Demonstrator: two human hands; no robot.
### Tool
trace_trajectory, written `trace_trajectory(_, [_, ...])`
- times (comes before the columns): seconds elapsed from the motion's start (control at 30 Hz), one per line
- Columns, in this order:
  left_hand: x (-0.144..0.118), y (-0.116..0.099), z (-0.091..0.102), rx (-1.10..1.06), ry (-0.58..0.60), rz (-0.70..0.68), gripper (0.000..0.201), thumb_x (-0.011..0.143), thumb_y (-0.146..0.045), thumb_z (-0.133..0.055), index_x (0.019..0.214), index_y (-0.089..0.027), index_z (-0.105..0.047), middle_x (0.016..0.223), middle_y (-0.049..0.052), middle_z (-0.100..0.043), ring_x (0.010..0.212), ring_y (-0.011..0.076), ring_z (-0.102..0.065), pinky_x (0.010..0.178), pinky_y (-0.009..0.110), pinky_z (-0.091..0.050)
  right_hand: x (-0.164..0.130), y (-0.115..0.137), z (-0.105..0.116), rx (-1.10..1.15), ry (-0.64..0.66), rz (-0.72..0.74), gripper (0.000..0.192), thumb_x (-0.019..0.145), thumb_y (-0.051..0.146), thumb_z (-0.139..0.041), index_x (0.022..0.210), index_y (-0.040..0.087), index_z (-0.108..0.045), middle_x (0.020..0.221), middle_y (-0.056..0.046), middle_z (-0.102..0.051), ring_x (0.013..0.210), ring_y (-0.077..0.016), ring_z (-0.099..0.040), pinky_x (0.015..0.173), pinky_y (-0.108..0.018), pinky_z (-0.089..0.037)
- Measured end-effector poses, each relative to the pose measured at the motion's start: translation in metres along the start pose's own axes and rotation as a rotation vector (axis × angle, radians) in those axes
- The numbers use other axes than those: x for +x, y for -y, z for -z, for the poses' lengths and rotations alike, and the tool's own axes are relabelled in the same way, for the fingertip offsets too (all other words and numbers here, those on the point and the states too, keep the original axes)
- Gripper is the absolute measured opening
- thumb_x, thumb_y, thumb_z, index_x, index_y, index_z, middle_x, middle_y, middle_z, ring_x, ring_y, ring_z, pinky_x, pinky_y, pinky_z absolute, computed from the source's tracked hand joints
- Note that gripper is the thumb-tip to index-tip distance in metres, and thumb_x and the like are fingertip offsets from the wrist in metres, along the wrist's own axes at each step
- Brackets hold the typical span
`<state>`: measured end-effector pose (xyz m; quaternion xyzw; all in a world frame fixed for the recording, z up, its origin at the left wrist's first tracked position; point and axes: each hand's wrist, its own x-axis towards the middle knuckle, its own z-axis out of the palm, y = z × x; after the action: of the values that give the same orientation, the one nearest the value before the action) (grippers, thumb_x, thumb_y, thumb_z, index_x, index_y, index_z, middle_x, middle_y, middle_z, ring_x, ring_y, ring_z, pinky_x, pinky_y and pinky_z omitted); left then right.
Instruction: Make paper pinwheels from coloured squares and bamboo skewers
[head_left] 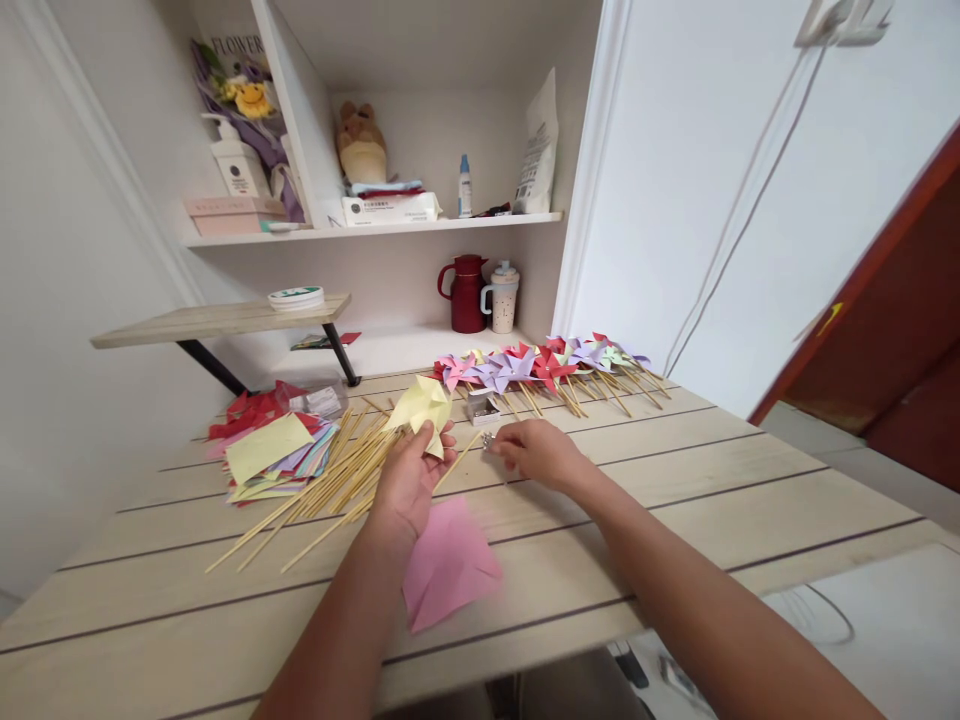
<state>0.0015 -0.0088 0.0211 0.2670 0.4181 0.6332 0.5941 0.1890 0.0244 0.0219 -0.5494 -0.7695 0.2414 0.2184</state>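
My left hand (411,475) is closed on a pale yellow paper pinwheel (421,403), held above the tabletop with the thumb in front. My right hand (541,452) has its fingers curled together at a small heap of silvery pins (488,440); whatever lies between the fingertips is hidden. Just behind the heap sits a small box (482,408). A thin wooden stick (459,462) lies between my two hands. Nearer to me is a pink paper square (450,565) with slits in it, partly behind my left forearm.
Many wooden sticks (330,490) lie left of my hands, beside a stack of coloured paper (274,455) and a clear box (321,400). Finished pinwheels (510,370) on sticks are lined up at the back. A small raised shelf (217,320) stands behind the paper.
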Motion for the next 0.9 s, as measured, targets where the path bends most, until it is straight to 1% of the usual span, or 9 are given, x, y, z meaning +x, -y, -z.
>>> trace_trajectory(0.1, [0.0, 0.002, 0.001, 0.086, 0.012, -0.06, 0.012, 0.088, -0.021, -0.064, 0.092, -0.011, -0.068, 0.072, 0.004, -0.065, 0.057, 0.008, -0.056, 0.06, 0.021, -0.05, 0.0, 0.003, 0.002, 0.182, -0.109, 0.086, 0.028, 0.093, 0.034, -0.048, 0.083, 0.02, -0.07, 0.074, -0.002, -0.068, 0.062, -0.0149, -0.061, 0.06, -0.026, -0.044])
trace_trajectory(0.2, [0.0, 0.005, 0.002, 0.211, 0.053, -0.143, 0.018, 0.082, -0.029, -0.071, 0.09, -0.013, -0.069, 0.07, 0.003, -0.066, 0.058, 0.0097, -0.056, 0.058, 0.021, -0.047, -0.003, 0.008, -0.001, 0.526, -0.205, 0.207, 0.03, 0.092, 0.042, -0.051, 0.094, 0.02, -0.07, 0.08, -0.003, -0.066, 0.066, -0.0152, -0.062, 0.062, -0.027, -0.049])
trace_trajectory(0.33, [0.001, 0.008, 0.003, 0.337, 0.083, -0.176, 0.029, 0.077, -0.038, -0.073, 0.09, -0.011, -0.072, 0.068, 0.005, -0.067, 0.057, 0.0113, -0.056, 0.061, 0.024, -0.047, -0.006, 0.012, -0.009, 0.73, -0.214, 0.277, 0.032, 0.091, 0.046, -0.056, 0.111, 0.023, -0.065, 0.098, -0.004, -0.065, 0.074, -0.0158, -0.064, 0.065, -0.029, -0.051])
trace_trajectory(0.5, [-0.001, 0.009, 0.002, 0.378, 0.129, -0.182, 0.033, 0.076, -0.04, -0.074, 0.091, -0.011, -0.073, 0.069, 0.005, -0.067, 0.058, 0.0128, -0.056, 0.063, 0.026, -0.047, -0.007, 0.015, -0.011, 0.825, -0.191, 0.272, 0.043, 0.088, 0.043, -0.06, 0.128, 0.027, -0.055, 0.106, -0.004, -0.058, 0.075, -0.0145, -0.063, 0.067, -0.03, -0.052])
trace_trajectory(0.6, [-0.005, 0.008, -0.001, 0.43, 0.18, -0.188, 0.028, 0.077, -0.039, -0.073, 0.088, -0.013, -0.074, 0.069, 0.005, -0.067, 0.058, 0.0133, -0.056, 0.063, 0.026, -0.045, -0.009, 0.017, -0.007, 0.91, -0.237, 0.212, 0.054, 0.088, 0.048, -0.061, 0.136, 0.027, -0.049, 0.117, -0.008, -0.057, 0.088, -0.018, -0.063, 0.072, -0.032, -0.053])
trace_trajectory(0.7, [-0.009, 0.008, -0.005, 0.505, 0.213, -0.193, 0.025, 0.076, -0.039, -0.075, 0.073, -0.014, -0.072, 0.065, 0.004, -0.065, 0.057, 0.0141, -0.055, 0.06, 0.026, -0.043, -0.011, 0.019, -0.002, 0.996, -0.255, 0.108, 0.075, 0.08, 0.05, -0.071, 0.144, 0.029, -0.04, 0.129, -0.01, -0.056, 0.102, -0.0211, -0.062, 0.08, -0.033, -0.052])
trace_trajectory(0.77, [-0.011, 0.011, -0.006, 0.547, 0.258, -0.183, 0.027, 0.075, -0.04, -0.076, 0.067, -0.015, -0.07, 0.062, 0.004, -0.063, 0.057, 0.0147, -0.054, 0.059, 0.026, -0.042, -0.011, 0.018, 0.0, 1.047, -0.207, 0.044, 0.08, 0.073, 0.047, -0.078, 0.143, 0.028, -0.043, 0.117, -0.008, -0.063, 0.096, -0.021, -0.064, 0.077, -0.032, -0.051])
trace_trajectory(0.83, [-0.013, 0.013, -0.008, 0.558, 0.331, -0.152, 0.026, 0.075, -0.039, -0.076, 0.069, -0.015, -0.071, 0.065, 0.004, -0.064, 0.058, 0.0147, -0.054, 0.06, 0.027, -0.042, -0.01, 0.018, 0.001, 1.091, -0.153, -0.004, 0.073, 0.069, 0.042, -0.081, 0.133, 0.024, -0.053, 0.09, -0.003, -0.067, 0.077, -0.0188, -0.064, 0.064, -0.029, -0.049])
trace_trajectory(0.9, [-0.016, 0.014, -0.01, 0.529, 0.405, -0.116, 0.023, 0.076, -0.038, -0.076, 0.077, -0.015, -0.073, 0.072, 0.004, -0.067, 0.062, 0.0148, -0.056, 0.064, 0.027, -0.043, -0.01, 0.019, 0.001, 1.138, -0.132, -0.031, 0.061, 0.065, 0.04, -0.082, 0.119, 0.021, -0.06, 0.074, 0.001, -0.065, 0.06, -0.0159, -0.06, 0.054, -0.027, -0.045])
